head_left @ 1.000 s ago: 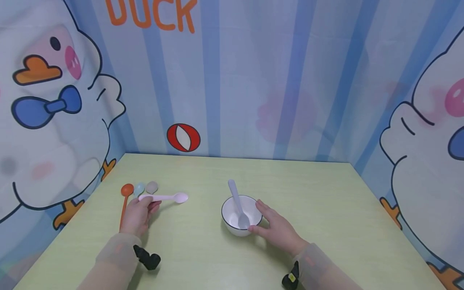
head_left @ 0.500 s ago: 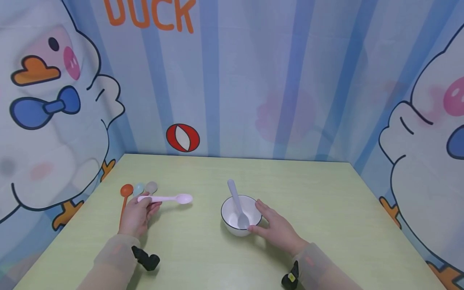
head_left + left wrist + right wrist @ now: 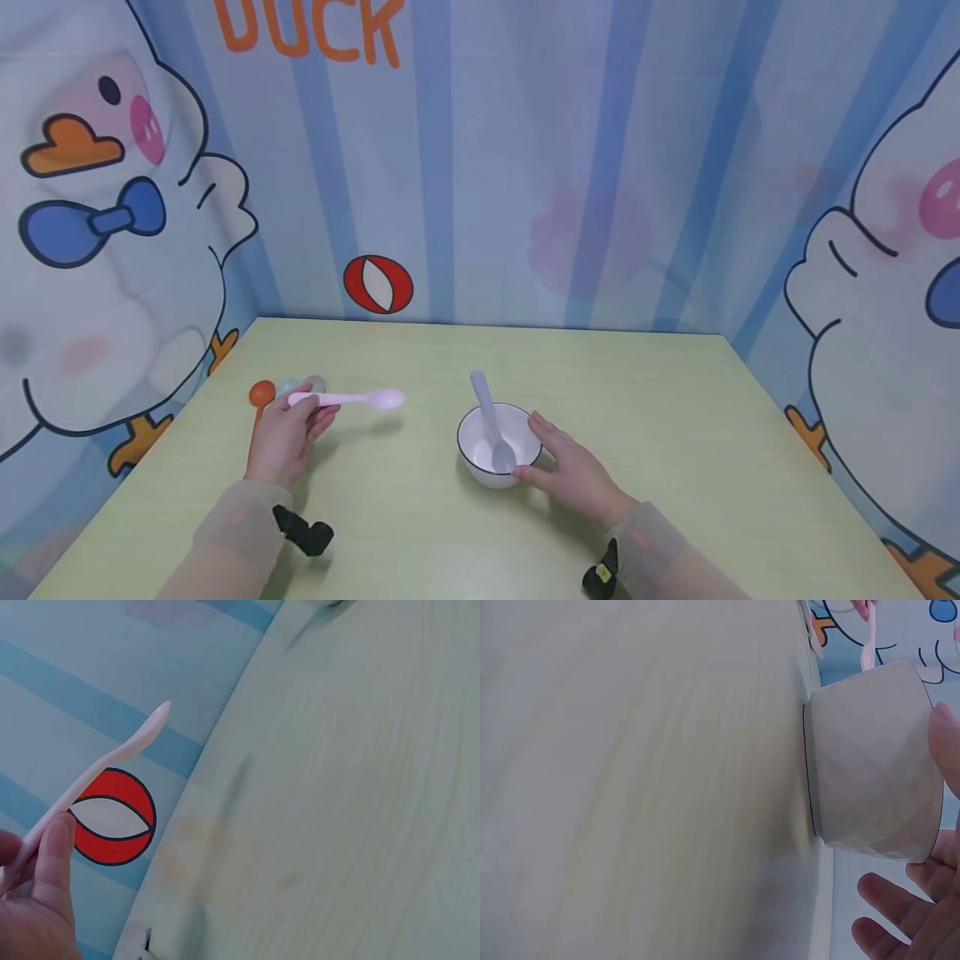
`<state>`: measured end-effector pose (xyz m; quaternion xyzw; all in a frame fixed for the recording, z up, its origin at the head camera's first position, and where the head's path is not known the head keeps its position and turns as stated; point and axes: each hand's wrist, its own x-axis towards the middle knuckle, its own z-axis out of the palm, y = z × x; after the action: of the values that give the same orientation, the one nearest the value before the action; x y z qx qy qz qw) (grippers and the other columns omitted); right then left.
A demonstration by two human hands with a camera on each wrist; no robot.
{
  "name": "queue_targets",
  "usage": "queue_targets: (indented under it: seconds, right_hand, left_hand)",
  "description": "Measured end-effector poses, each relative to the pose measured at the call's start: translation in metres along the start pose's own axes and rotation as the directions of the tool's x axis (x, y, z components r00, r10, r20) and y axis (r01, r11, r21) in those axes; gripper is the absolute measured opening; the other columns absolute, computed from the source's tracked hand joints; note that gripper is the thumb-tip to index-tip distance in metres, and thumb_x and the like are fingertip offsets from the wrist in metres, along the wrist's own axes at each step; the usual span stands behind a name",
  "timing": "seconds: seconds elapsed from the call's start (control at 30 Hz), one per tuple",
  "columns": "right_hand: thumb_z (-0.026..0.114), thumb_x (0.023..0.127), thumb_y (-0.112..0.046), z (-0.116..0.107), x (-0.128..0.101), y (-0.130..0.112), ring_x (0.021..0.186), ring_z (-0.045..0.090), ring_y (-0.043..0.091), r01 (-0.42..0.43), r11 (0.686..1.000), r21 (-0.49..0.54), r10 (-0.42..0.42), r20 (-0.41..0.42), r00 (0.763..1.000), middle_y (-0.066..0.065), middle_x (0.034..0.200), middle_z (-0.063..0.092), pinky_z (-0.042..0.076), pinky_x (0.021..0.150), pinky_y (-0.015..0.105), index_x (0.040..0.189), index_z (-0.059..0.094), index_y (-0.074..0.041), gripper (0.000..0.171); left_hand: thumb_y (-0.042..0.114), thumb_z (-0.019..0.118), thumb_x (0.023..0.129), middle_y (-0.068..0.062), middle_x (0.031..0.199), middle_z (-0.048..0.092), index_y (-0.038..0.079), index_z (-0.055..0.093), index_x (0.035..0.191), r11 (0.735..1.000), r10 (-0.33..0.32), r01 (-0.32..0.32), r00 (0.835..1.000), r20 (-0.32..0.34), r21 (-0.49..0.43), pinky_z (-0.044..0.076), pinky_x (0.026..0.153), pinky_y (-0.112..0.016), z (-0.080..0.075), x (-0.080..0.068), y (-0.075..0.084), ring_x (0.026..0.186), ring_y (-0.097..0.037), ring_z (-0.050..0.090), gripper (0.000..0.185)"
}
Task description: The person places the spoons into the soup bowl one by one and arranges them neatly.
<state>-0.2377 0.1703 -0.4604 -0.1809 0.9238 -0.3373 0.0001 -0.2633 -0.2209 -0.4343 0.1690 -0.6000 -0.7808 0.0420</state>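
Note:
My left hand point(image 3: 288, 429) pinches the handle of a pink spoon point(image 3: 352, 399), lifted off the pale green table point(image 3: 420, 533), bowl end pointing right. The left wrist view shows the pink spoon point(image 3: 105, 776) gripped between thumb and fingers. A white bowl point(image 3: 498, 446) with a dark rim stands mid-table, and a grey spoon point(image 3: 491, 421) leans in it. My right hand point(image 3: 573, 475) holds the bowl's right side, thumb at the front and fingers round the back. In the right wrist view the bowl point(image 3: 874, 769) sits against my fingers point(image 3: 945, 742).
An orange spoon point(image 3: 260, 393), a light blue spoon point(image 3: 287, 386) and a beige spoon point(image 3: 317, 382) lie side by side behind my left hand. Cartoon-duck walls close the table at the back and both sides.
My left hand has lifted the pink spoon higher off the table and carried it slightly right. The right hand and the bowl have stayed put.

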Motion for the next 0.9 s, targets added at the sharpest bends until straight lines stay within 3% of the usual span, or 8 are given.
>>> queue_targets:
  seconds: [0.23,0.47,0.9]
  right_hand:
    - [0.072,0.083,-0.045,0.000,0.000,0.000,0.141,0.026,0.033,-0.004,1.000,0.001,0.004,0.001,1.000,0.004,0.155,0.029,0.025,0.111,0.054,0.149,0.034,-0.009,0.084]
    - [0.071,0.083,-0.047,0.000,0.000,0.001,0.141,0.026,0.032,-0.002,1.000,0.006,0.002,0.000,1.000,0.003,0.155,0.029,0.026,0.110,0.054,0.149,0.034,-0.009,0.085]
    - [0.071,0.083,-0.048,0.000,0.001,0.002,0.141,0.026,0.032,0.000,1.000,0.001,0.000,-0.001,1.000,0.004,0.155,0.028,0.025,0.111,0.053,0.149,0.033,-0.010,0.085]
  left_hand:
    - [0.025,0.057,0.098,-0.009,0.123,0.059,0.018,0.032,0.151,1.000,-0.012,0.014,0.999,0.045,-0.023,0.050,0.086,-0.023,0.008,-0.004,0.003,0.101,-0.014,0.066,0.060]
    - [0.027,0.057,0.098,-0.011,0.125,0.058,0.017,0.035,0.149,1.000,0.009,-0.008,0.999,0.032,-0.023,0.050,0.086,-0.024,0.019,-0.007,0.005,0.104,-0.015,0.066,0.057]
    - [0.022,0.059,0.097,-0.013,0.121,0.059,0.012,0.038,0.144,0.997,0.046,-0.051,0.995,0.091,0.056,0.052,0.084,-0.025,0.044,-0.015,0.013,0.097,-0.017,0.068,0.053]
